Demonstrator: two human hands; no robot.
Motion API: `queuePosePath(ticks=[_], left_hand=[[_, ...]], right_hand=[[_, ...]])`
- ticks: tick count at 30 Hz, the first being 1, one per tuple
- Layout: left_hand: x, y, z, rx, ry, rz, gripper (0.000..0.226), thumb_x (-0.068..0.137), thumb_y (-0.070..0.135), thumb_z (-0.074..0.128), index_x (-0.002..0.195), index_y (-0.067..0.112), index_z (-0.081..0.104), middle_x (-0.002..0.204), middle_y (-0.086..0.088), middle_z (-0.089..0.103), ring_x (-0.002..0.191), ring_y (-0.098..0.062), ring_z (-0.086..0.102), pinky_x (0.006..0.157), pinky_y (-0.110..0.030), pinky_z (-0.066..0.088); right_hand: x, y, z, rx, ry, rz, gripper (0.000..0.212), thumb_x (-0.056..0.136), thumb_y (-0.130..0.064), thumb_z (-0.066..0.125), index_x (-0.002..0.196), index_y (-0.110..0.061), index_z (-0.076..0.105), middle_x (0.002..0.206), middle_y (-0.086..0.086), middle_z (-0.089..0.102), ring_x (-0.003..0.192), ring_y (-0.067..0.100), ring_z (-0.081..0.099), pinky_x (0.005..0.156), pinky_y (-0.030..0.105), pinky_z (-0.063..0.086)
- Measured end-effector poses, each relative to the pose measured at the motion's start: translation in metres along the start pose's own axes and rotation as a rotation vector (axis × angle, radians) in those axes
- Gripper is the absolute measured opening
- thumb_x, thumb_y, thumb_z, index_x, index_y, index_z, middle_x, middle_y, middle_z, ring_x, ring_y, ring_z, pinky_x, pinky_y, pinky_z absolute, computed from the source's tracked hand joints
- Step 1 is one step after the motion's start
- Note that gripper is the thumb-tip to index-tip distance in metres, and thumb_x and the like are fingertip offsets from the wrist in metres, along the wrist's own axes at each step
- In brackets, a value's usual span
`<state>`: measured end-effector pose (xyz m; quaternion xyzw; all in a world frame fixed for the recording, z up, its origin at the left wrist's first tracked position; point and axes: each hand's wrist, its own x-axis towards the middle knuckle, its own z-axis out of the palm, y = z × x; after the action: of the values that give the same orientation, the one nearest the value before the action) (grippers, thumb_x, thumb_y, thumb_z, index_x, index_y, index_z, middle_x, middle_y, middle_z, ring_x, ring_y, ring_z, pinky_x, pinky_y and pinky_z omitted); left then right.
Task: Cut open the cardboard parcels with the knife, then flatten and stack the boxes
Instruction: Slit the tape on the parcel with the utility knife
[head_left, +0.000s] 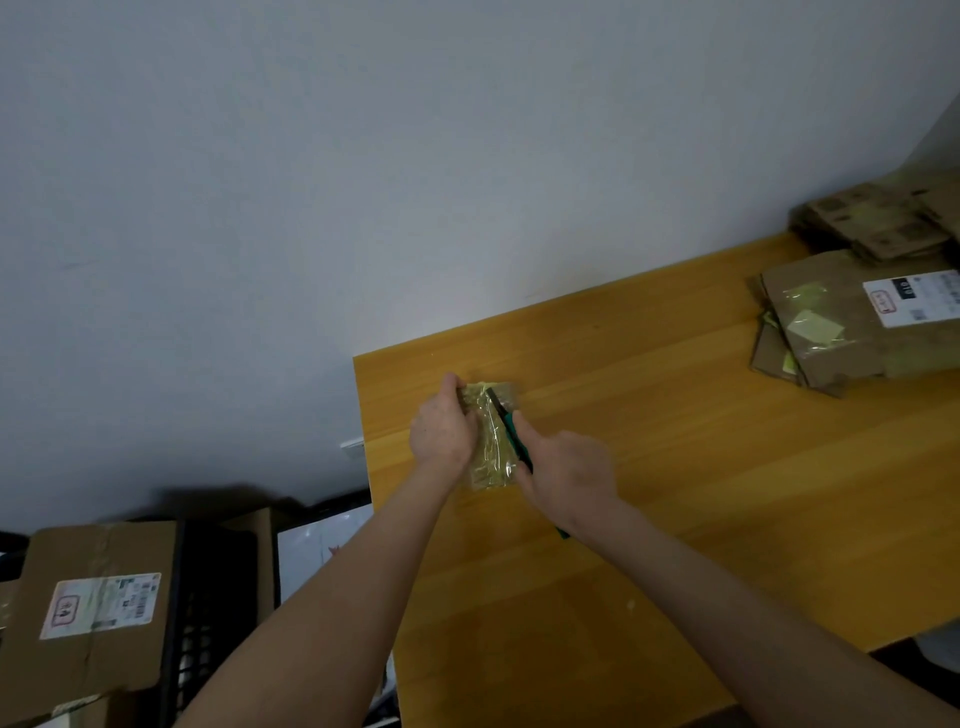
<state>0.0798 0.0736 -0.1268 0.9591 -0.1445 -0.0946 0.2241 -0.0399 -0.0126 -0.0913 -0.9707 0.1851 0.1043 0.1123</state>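
Left hand (441, 431) grips small, glossy tape-wrapped parcel (491, 452); right hand (566, 478) holds green-handled knife (506, 415) against it.

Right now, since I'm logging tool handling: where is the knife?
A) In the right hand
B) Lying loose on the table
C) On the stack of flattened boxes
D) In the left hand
A: the right hand grips the green-handled knife, its blade laid across the small taped parcel that the left hand holds on the table.
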Motion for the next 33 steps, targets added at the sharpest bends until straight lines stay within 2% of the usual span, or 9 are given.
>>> queuePosePath(ticks=[6,10,15,20,22,25,27,29,33], left_hand=[[0.001,0.001,0.004,0.020,0.007,-0.019,0.027,0.093,0.017,0.058,0.119,0.018,0.050,0.106,-0.008,0.065,0.093,-0.027,0.062,0.063,-0.030,0.036],[0.000,-0.001,0.006,0.024,-0.002,-0.032,0.027,0.093,0.018,0.059,0.118,0.018,0.050,0.110,-0.010,0.061,0.097,-0.029,0.059,0.066,-0.030,0.038],[0.000,-0.005,0.005,0.041,0.007,-0.048,0.025,0.094,0.017,0.058,0.117,0.015,0.049,0.110,-0.009,0.058,0.093,-0.025,0.056,0.066,-0.028,0.036],[0.003,-0.007,0.005,0.023,0.020,-0.066,0.023,0.093,0.015,0.059,0.114,0.014,0.050,0.110,-0.009,0.058,0.093,-0.024,0.055,0.067,-0.029,0.038],[0.004,-0.009,0.005,0.007,0.031,-0.092,0.023,0.091,0.014,0.060,0.112,0.013,0.051,0.109,-0.009,0.059,0.092,-0.023,0.054,0.068,-0.029,0.038],[0.006,-0.008,0.006,0.002,0.009,-0.070,0.023,0.090,0.013,0.061,0.110,0.012,0.050,0.110,-0.009,0.057,0.097,-0.028,0.056,0.070,-0.031,0.038],[0.011,-0.008,0.007,-0.003,0.024,-0.064,0.024,0.090,0.013,0.061,0.111,0.012,0.051,0.110,-0.008,0.056,0.098,-0.027,0.056,0.070,-0.031,0.037],[0.012,-0.015,0.006,-0.043,0.026,-0.145,0.027,0.090,0.014,0.063,0.113,0.011,0.051,0.112,-0.008,0.056,0.101,-0.028,0.056,0.071,-0.031,0.039],[0.021,-0.039,0.011,-0.224,0.030,-0.334,0.025,0.088,0.021,0.066,0.106,0.014,0.051,0.111,-0.009,0.061,0.093,-0.031,0.064,0.081,-0.042,0.054]], right_hand=[[0.001,-0.009,-0.010,-0.082,-0.056,-0.021,0.058,0.102,-0.034,0.036,0.154,-0.024,0.012,0.105,0.005,0.065,0.095,0.024,0.061,0.069,0.032,0.034],[0.004,-0.013,-0.013,-0.107,-0.111,-0.016,0.058,0.102,-0.032,0.035,0.154,-0.023,0.010,0.084,-0.001,0.058,0.075,0.021,0.055,0.063,0.031,0.035],[0.014,-0.017,-0.014,-0.120,-0.119,-0.018,0.059,0.100,-0.028,0.039,0.153,-0.022,0.014,0.090,0.000,0.063,0.073,0.022,0.056,0.058,0.031,0.034],[0.020,-0.020,-0.009,-0.207,-0.112,-0.024,0.060,0.100,-0.026,0.039,0.154,-0.021,0.013,0.072,-0.002,0.052,0.058,0.017,0.044,0.052,0.030,0.025],[0.016,-0.015,-0.006,-0.201,-0.139,-0.065,0.055,0.099,-0.024,0.042,0.150,-0.020,0.023,0.071,-0.002,0.051,0.057,0.017,0.045,0.054,0.029,0.027],[-0.006,-0.006,0.009,-0.139,-0.223,-0.124,0.035,0.097,-0.028,0.046,0.131,-0.019,0.041,0.090,0.003,0.062,0.083,0.023,0.063,0.064,0.030,0.040],[-0.008,0.000,0.013,-0.100,-0.210,-0.133,0.034,0.097,-0.033,0.045,0.129,-0.021,0.041,0.080,0.001,0.055,0.074,0.022,0.059,0.059,0.029,0.043],[-0.004,0.004,0.012,-0.071,-0.202,-0.140,0.035,0.096,-0.036,0.046,0.128,-0.023,0.043,0.076,-0.001,0.051,0.068,0.020,0.054,0.055,0.027,0.040],[-0.010,0.021,0.014,0.009,-0.161,-0.122,0.030,0.096,-0.039,0.045,0.118,-0.018,0.049,0.082,-0.002,0.055,0.069,0.017,0.055,0.050,0.024,0.035]])
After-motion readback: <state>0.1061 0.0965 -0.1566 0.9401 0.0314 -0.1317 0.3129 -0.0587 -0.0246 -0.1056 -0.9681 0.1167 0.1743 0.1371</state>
